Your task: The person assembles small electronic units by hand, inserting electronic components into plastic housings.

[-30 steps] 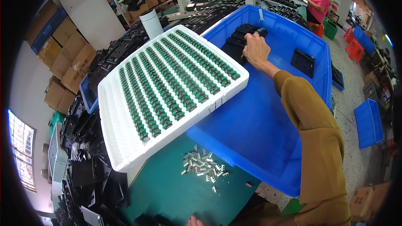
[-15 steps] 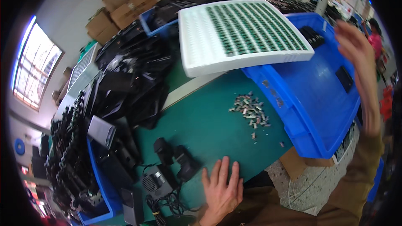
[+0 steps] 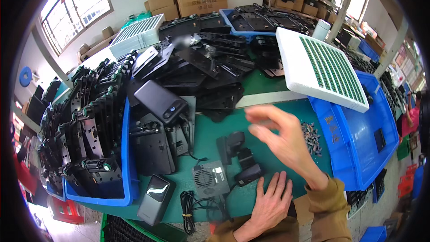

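Note:
My left hand lies flat on the green tabletop, fingers stretched out and nothing in them. Just beyond its fingertips is a black jointed device with a rounded part. Beside that sits a grey box with a round grille. My right hand hovers above the table, its curved fingers and thumb apart, holding nothing visible. Behind it, partly hidden, lies a heap of small metallic parts. A tied black cable and a dark power bank lie at the near left.
At right, a white foam tray with rows of green boards rests on the edge of a blue bin. A second blue bin at left holds black plastic parts. Another power bank lies on black panels farther back.
My right hand has swung left from beside the right-hand blue bin to over the table. The view has turned left. My left hand stays flat on the table.

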The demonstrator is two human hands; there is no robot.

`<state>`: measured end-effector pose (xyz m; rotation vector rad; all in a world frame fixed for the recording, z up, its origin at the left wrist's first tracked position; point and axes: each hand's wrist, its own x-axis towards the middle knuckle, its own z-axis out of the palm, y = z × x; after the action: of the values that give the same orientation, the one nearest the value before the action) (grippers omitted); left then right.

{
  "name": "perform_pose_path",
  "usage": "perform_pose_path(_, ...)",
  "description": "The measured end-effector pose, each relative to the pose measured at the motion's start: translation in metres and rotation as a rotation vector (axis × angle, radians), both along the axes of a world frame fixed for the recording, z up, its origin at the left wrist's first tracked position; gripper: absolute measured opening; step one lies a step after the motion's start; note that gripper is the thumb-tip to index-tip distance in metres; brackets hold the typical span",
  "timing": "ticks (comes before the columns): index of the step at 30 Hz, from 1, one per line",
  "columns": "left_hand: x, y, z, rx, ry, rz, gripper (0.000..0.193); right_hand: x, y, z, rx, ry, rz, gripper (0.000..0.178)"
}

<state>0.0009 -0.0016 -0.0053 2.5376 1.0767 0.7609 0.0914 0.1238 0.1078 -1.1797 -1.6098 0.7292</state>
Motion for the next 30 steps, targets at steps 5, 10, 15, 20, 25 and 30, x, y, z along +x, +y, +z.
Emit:
perform_pose_path(5,0.006,0.002,-0.001,0.012,-0.055,-0.017,0.046,-0.035,0.139,-0.006,0.122,-0.237,-0.029,0.041)
perform_pose_path(10,0.005,0.001,-0.007,0.015,-0.049,-0.074,0.049,-0.055,0.207,-0.016,0.095,-0.466,-0.238,0.046)
perform_pose_path(15,0.000,-0.005,-0.016,-0.031,-0.033,-0.099,0.052,-0.077,0.224,-0.034,0.167,-0.739,-0.282,0.036)
perform_pose_path(20,0.000,-0.005,-0.012,-0.014,-0.052,-0.099,0.051,-0.066,0.219,-0.039,0.446,-0.785,-0.474,0.014)
perform_pose_path(25,0.008,0.000,0.004,0.029,-0.084,-0.073,0.034,-0.019,0.166,0.001,0.557,-0.350,-0.473,0.022)
perform_pose_path(30,-0.001,0.005,-0.002,0.042,-0.085,0.015,0.046,0.006,0.054,-0.003,0.460,-0.100,-0.460,0.022)
